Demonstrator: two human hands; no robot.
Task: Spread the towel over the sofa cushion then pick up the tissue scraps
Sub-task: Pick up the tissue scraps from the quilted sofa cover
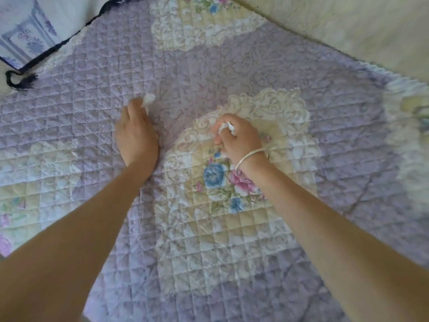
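Starting left of the blue rose [214, 174] printed on the quilted towel [232, 73]: a patterned cushion [25, 36] with dark piping and a tassel [21, 80] lay far up and left of the rose, clear of the work.

Left hand [137, 133]: placed up and left of the rose, knuckles uppermost, fingertips pinched on a white tissue scrap [148, 99] at the towel's surface. The pinch looked shallow and the scrap blurred; risk judged that it would tear or slip free, leaving a fragment behind.

Right hand [239, 138]: just above and right of the rose, curled shut around a wad of tissue scraps [226, 126], a silver bangle [251, 155] at the wrist. Risk judged that opening this hand for another piece would spill the wad; pale scraps would be hard to find against the cream lace medallion.

Towel: spread flat across the sofa cushion, which it hid; spreading appeared done. Fingers could drag the towel into wrinkles.

Edges: scalloped border [376, 70] far up and right of the rose, plain sofa fabric [359, 26] beyond. Open room lay on every side of the rose; no other loose scrap could be made out.
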